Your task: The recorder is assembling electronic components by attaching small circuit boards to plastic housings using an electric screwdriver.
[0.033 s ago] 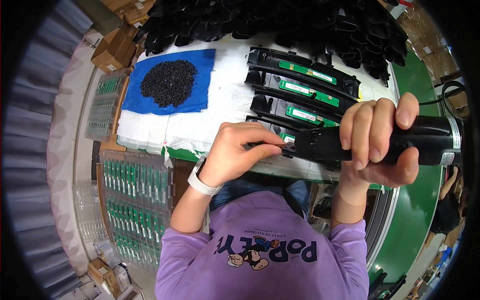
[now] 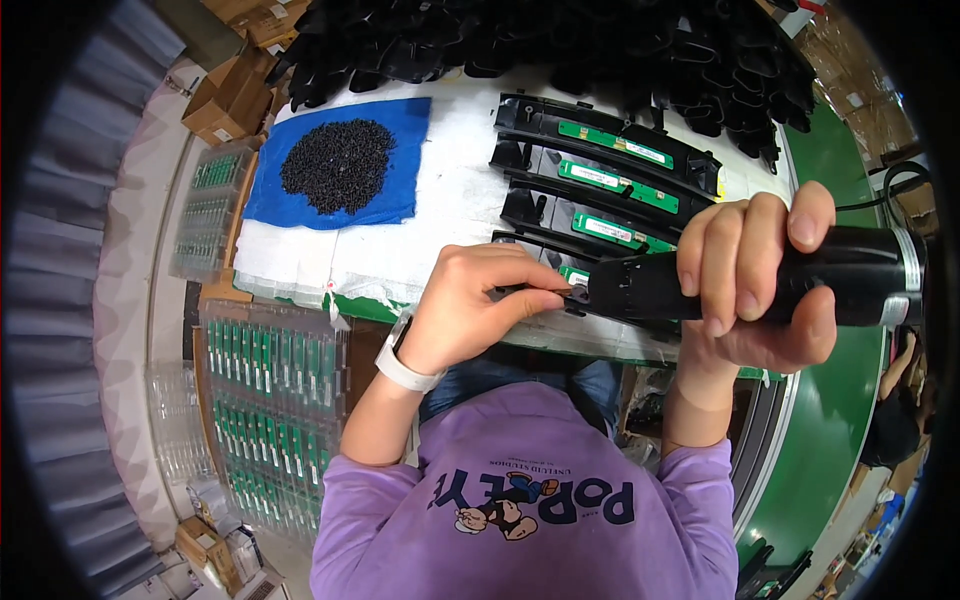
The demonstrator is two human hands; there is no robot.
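across the white-covered desk (image 2: 450, 200), a deep heap of black plastic shells (image 2: 560, 40) fills the far edge. to the person's left, below the desk edge, clear trays of green circuit boards (image 2: 275, 370) stand stacked. a blue cloth (image 2: 400, 120) lies on the desk's left part with a mound of small black screws (image 2: 338, 165) on it. right of the cloth, a row of long black housings (image 2: 600, 170) lies side by side, each with a green board seated in it.

the nearest housing (image 2: 530, 247) sits at the desk's near edge, mostly hidden under both hands. the right hand (image 2: 760, 280) has its grip closed around a black electric screwdriver (image 2: 860, 275), held almost level, nose pointing left. the left hand (image 2: 470, 310), a white wristband (image 2: 400, 365) on its wrist, has thumb and fingers pinched shut right at the driver's nose, over that housing. whether a screw sits in that pinch is too small to tell. judging by this, the driver is being lined up on the nearest housing, with the other three housings well apart from both hands.
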